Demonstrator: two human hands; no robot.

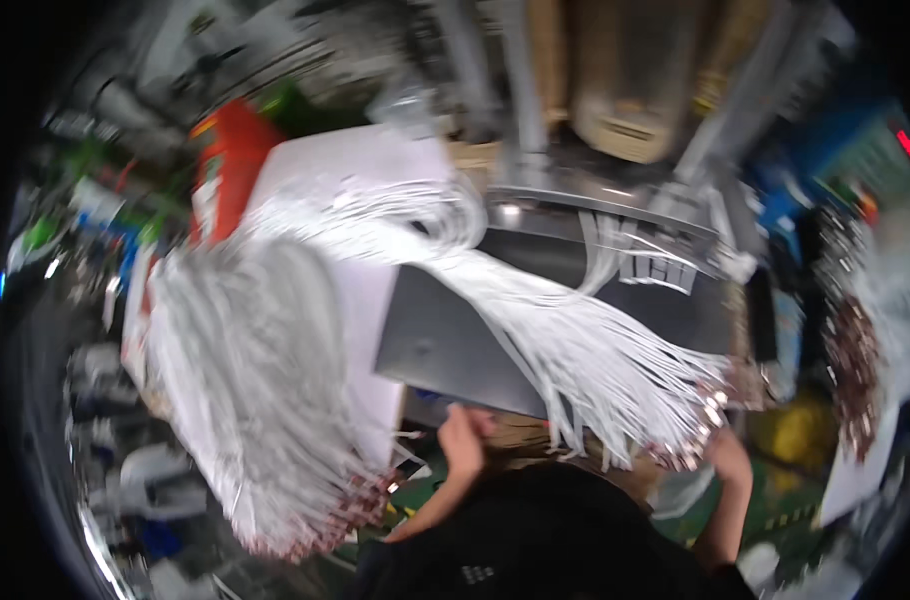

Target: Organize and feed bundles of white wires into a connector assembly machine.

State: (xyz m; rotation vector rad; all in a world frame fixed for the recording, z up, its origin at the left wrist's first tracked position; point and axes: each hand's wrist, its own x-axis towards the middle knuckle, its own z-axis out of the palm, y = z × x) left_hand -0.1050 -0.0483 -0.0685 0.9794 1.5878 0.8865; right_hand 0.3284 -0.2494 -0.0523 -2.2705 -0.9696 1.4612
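A fanned bundle of white wires lies across a dark flat plate, its copper-coloured metal ends hanging toward me at the right. My right hand is at those metal ends; its fingers are mostly hidden and blurred, so I cannot make out a grip. Just in front of the plate's near edge is my left hand, its fingers bent inward but smeared by motion. On the left, a thicker bundle of white wires drapes over a pale board, also ending in copper-coloured tips near my left forearm.
Behind the plate stands a machine with metal posts and a grey front bar. More copper-ended wires hang at the far right. An orange-red object stands behind the left bundle. Tools and clutter fill the blurred left side.
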